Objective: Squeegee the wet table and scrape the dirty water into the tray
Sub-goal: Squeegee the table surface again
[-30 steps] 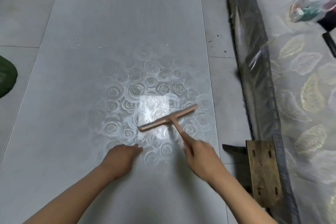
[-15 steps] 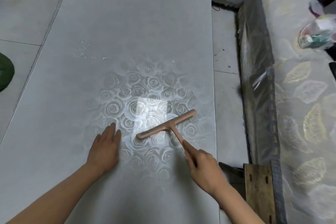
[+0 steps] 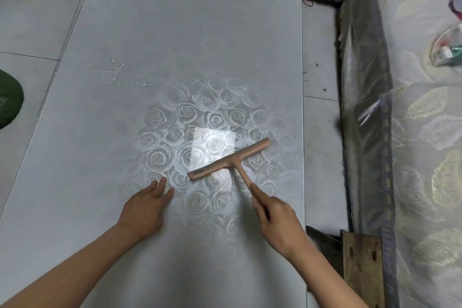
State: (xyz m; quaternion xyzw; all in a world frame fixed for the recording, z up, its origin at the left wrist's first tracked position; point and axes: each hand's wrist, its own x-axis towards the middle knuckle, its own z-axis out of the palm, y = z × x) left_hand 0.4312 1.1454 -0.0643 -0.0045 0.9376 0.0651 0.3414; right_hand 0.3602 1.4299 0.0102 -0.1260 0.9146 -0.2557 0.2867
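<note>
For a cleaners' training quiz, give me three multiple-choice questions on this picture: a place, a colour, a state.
1. Where is the puddle relative to the squeegee?
A. Farther away, to the left
B. Under its blade
C. On the floor

2. What colour is the squeegee?
A. Blue
B. Pinkish tan
C. Black

3. What is the left hand doing?
A. Gripping the handle
B. Resting flat on the table
C. Holding a cloth

Answers:
1 A: the water lies beyond and left of the blade.
2 B: it is pinkish tan throughout.
3 B: its fingers lie straight on the table.
</note>
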